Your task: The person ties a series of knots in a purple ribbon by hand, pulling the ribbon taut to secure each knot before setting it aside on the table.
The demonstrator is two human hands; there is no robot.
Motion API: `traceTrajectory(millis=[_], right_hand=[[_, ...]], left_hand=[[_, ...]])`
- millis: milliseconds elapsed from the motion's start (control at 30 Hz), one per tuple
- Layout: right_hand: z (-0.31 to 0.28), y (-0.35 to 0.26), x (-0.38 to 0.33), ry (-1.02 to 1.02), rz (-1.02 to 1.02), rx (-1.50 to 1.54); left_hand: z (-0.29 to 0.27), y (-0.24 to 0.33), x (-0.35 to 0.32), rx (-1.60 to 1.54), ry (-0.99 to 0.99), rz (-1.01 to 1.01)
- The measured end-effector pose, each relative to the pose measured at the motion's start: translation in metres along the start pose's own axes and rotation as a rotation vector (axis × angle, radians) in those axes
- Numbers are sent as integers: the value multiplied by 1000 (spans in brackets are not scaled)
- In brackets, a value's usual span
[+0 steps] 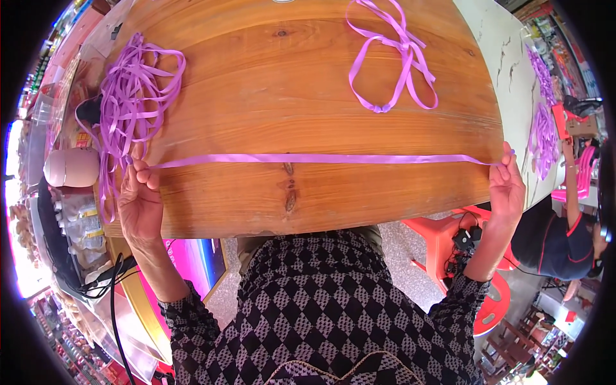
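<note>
A purple ribbon is stretched nearly straight across the wooden table, close to its front edge. My left hand pinches one end beside a tangled pile of purple ribbon, some strands of which hang down by my fingers. At the opposite end, my right hand pinches the ribbon between closed fingertips near the table's right edge. A looped, knotted purple ribbon lies apart from both hands at the far right of the table.
To the right is a white marbled surface with another purple ribbon heap. A pale rounded object sits left of my left hand. A red stool stands below the table's right side; another person is at right.
</note>
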State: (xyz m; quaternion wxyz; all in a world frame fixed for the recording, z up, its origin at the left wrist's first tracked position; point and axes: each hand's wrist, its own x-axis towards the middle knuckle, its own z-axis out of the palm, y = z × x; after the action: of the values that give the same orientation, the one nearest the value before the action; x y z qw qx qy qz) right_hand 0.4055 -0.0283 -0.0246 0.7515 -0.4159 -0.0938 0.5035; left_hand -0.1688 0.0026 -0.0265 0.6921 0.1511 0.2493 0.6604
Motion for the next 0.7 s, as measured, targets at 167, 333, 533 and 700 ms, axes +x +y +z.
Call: traceTrajectory(millis=[167,333,533,700], right_hand=[[4,8,-8,-218,-20,-277],[39,35,-31,-424,-99,-478],[72,55,-39,-588,20,-517],[88,76,-54,-671,194,-569]], left_hand=[[-3,-2,1,-84,3,-62],[33,-23,-7,141,-18,-3],[62,-42,-2,490,-159,25],[94,-79,-10,611,-135,26]])
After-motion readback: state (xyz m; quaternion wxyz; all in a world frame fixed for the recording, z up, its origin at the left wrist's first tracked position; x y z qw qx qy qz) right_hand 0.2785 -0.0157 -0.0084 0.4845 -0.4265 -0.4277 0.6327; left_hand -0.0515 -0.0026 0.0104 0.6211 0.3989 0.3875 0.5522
